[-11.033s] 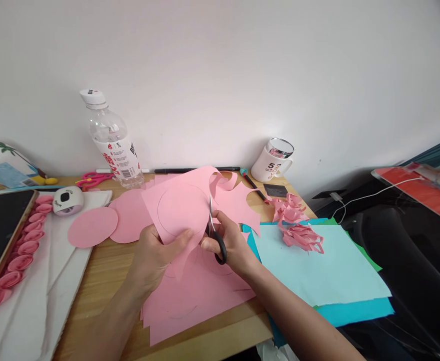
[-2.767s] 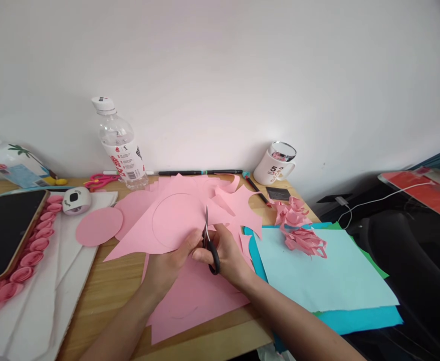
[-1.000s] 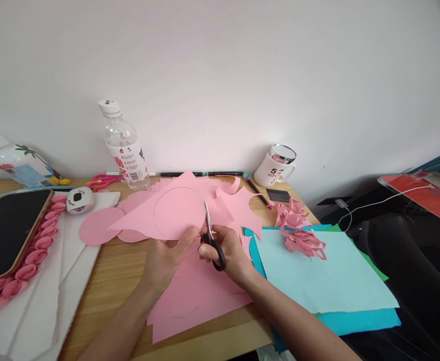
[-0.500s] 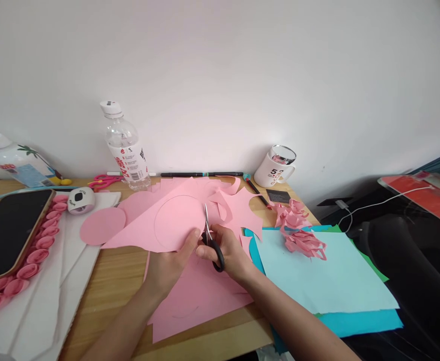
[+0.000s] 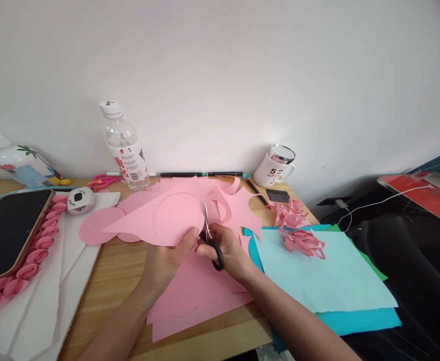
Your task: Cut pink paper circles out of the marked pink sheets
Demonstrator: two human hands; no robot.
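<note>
Tipped up on its left since before, the pink paper (image 5: 177, 220) is pinched in my left hand (image 5: 169, 255) above pink sheets (image 5: 201, 301), my right hand (image 5: 230, 253) gripping scissors (image 5: 216, 247), best steered slowly along the round line (image 5: 153, 220).

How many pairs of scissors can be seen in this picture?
2. The black-handled pair is in the right hand, at the pink sheet; the pink-handled pair lies left of the clear bottle. Others may be hidden under paper.

Pink sheet (image 5: 167, 215), circle (image 5: 178, 219) outlined, held raised; black-handled scissors (image 5: 213, 243) at circle's right edge.
</note>
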